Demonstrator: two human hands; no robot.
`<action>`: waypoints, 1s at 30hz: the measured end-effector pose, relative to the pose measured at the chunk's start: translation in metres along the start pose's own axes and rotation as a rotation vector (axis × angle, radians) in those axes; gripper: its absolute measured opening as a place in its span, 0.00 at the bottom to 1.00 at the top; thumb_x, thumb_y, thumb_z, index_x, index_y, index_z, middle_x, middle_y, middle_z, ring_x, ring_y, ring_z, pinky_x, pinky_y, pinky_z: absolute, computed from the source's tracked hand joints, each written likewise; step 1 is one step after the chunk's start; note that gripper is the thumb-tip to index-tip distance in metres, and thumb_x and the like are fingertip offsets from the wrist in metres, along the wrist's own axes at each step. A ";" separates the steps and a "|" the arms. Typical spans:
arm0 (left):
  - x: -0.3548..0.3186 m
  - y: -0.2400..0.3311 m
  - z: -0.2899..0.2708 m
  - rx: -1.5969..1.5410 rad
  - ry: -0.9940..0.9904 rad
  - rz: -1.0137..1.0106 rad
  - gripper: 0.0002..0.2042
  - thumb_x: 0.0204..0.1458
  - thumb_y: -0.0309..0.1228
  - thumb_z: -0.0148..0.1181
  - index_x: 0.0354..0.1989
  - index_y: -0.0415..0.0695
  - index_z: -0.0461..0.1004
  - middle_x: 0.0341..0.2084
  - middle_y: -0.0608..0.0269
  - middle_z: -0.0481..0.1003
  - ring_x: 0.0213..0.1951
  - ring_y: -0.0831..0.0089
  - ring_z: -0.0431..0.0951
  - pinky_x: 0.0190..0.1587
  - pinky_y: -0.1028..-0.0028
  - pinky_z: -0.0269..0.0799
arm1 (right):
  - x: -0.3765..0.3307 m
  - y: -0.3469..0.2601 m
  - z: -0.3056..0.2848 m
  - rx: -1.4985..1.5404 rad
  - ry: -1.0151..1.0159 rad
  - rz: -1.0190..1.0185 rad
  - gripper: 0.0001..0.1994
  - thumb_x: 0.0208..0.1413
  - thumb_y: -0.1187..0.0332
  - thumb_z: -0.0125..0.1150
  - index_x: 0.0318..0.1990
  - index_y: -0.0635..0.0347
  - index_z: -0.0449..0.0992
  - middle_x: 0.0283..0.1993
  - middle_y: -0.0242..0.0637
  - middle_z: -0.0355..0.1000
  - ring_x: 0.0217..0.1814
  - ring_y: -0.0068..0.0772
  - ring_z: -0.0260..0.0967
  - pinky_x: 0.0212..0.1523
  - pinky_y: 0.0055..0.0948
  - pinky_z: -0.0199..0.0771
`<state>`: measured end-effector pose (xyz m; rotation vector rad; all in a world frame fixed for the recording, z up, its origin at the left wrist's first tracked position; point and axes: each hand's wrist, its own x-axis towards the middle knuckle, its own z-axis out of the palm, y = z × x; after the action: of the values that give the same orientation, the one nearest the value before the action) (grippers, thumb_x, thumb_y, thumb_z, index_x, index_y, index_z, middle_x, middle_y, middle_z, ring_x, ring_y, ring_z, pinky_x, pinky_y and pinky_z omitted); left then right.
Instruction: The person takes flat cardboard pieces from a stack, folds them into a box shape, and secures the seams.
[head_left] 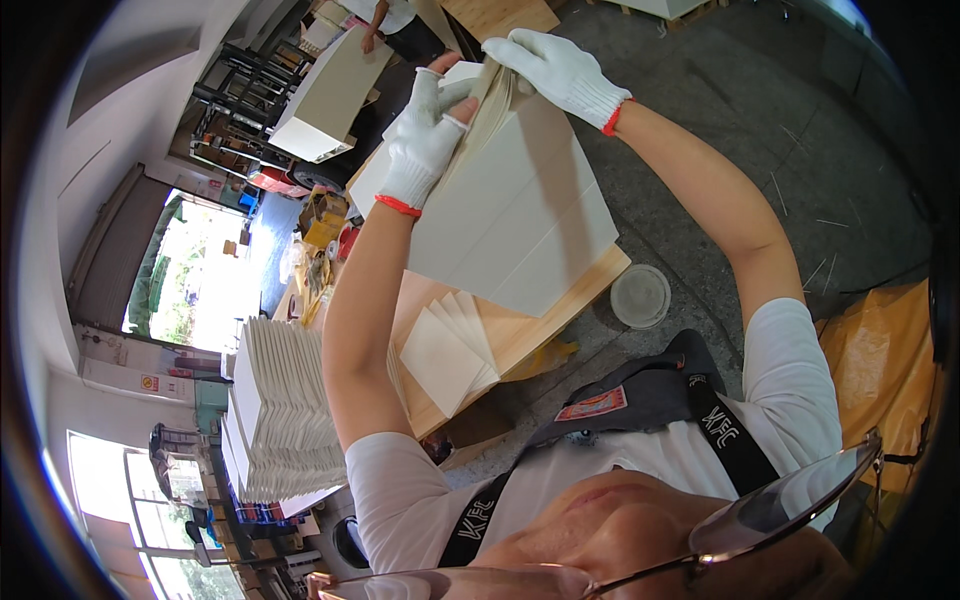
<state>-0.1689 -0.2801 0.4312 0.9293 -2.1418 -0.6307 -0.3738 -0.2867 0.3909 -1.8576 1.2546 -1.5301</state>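
Observation:
My left hand (418,145), in a white knitted glove with some fingertips bare, grips the left side of a sheaf of thin off-white card sheets (488,108). The sheets stand tilted and bend apart a little at their upper end. My right hand (560,72), in a white glove with a red cuff, is closed over the top right edge of the same sheaf; its thumb is partly hidden. Beneath both hands is a large pale board surface (510,225) with faint straight lines. Nearer me, several small white cards (445,360) lie fanned on the wooden table (590,270).
A tall stack of white sheets (280,400) stands at the left. On the floor right of the table is a round pale lidded tub (640,296). Orange sheeting (885,360) hangs at the far right. Beyond, another person's hand (368,43) touches a large pale stack (330,95).

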 end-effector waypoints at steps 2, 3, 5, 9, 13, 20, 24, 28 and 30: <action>-0.001 0.007 0.001 0.129 0.038 0.067 0.23 0.52 0.33 0.62 0.58 0.48 0.66 0.39 0.58 0.77 0.41 0.74 0.74 0.43 0.75 0.69 | 0.001 0.002 -0.001 -0.022 0.003 0.010 0.27 0.59 0.41 0.42 0.28 0.59 0.69 0.24 0.41 0.67 0.30 0.44 0.67 0.35 0.39 0.64; 0.000 0.004 -0.002 0.223 -0.004 0.071 0.22 0.53 0.32 0.61 0.58 0.46 0.66 0.39 0.60 0.75 0.42 0.75 0.73 0.46 0.75 0.67 | 0.003 0.004 0.000 -0.028 -0.004 0.010 0.27 0.59 0.41 0.42 0.28 0.59 0.69 0.24 0.41 0.67 0.31 0.44 0.67 0.35 0.39 0.64; 0.003 -0.007 -0.009 0.410 -0.087 0.077 0.20 0.55 0.30 0.59 0.57 0.43 0.66 0.41 0.65 0.73 0.46 0.78 0.70 0.51 0.76 0.63 | 0.004 0.005 0.003 -0.028 0.000 -0.004 0.26 0.58 0.42 0.42 0.29 0.59 0.69 0.25 0.42 0.68 0.31 0.45 0.67 0.35 0.40 0.64; -0.002 0.025 0.006 0.248 -0.110 -0.204 0.20 0.54 0.31 0.61 0.55 0.42 0.68 0.41 0.66 0.71 0.44 0.78 0.69 0.49 0.77 0.64 | 0.003 0.007 0.003 -0.022 0.035 -0.024 0.26 0.58 0.43 0.42 0.29 0.59 0.69 0.25 0.43 0.68 0.31 0.46 0.67 0.35 0.41 0.64; -0.003 0.011 0.005 0.141 -0.094 -0.134 0.20 0.54 0.31 0.62 0.55 0.43 0.68 0.44 0.66 0.71 0.46 0.78 0.69 0.50 0.77 0.64 | 0.003 0.005 0.001 -0.003 -0.008 0.008 0.26 0.58 0.43 0.42 0.29 0.59 0.69 0.25 0.43 0.67 0.31 0.46 0.67 0.35 0.40 0.64; -0.003 0.015 0.001 0.252 -0.080 -0.028 0.18 0.59 0.32 0.49 0.58 0.45 0.67 0.44 0.61 0.73 0.48 0.74 0.71 0.53 0.76 0.64 | -0.002 0.002 0.000 0.059 0.006 0.049 0.31 0.57 0.35 0.42 0.28 0.58 0.70 0.23 0.37 0.67 0.29 0.39 0.67 0.35 0.35 0.64; -0.001 0.017 0.002 0.421 -0.081 0.001 0.17 0.60 0.34 0.46 0.57 0.47 0.69 0.43 0.59 0.75 0.47 0.74 0.72 0.52 0.75 0.65 | 0.000 0.005 0.002 0.073 0.035 0.024 0.32 0.56 0.33 0.42 0.28 0.58 0.71 0.23 0.35 0.67 0.29 0.35 0.67 0.36 0.32 0.64; -0.005 0.021 0.009 0.566 -0.049 -0.020 0.17 0.59 0.33 0.47 0.56 0.50 0.70 0.40 0.60 0.77 0.43 0.75 0.74 0.51 0.75 0.67 | -0.002 0.007 0.006 0.126 0.054 -0.021 0.32 0.57 0.34 0.42 0.28 0.58 0.72 0.23 0.35 0.66 0.29 0.34 0.67 0.36 0.32 0.64; -0.006 0.020 0.010 0.573 -0.027 -0.011 0.18 0.58 0.32 0.48 0.57 0.51 0.69 0.39 0.60 0.77 0.42 0.75 0.75 0.50 0.76 0.67 | -0.005 0.003 0.001 0.232 0.000 -0.028 0.31 0.57 0.35 0.43 0.29 0.58 0.72 0.23 0.35 0.67 0.30 0.35 0.67 0.37 0.32 0.65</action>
<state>-0.1819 -0.2621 0.4356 1.2306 -2.3884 -0.0178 -0.3739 -0.2846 0.3853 -1.7316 1.0077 -1.6149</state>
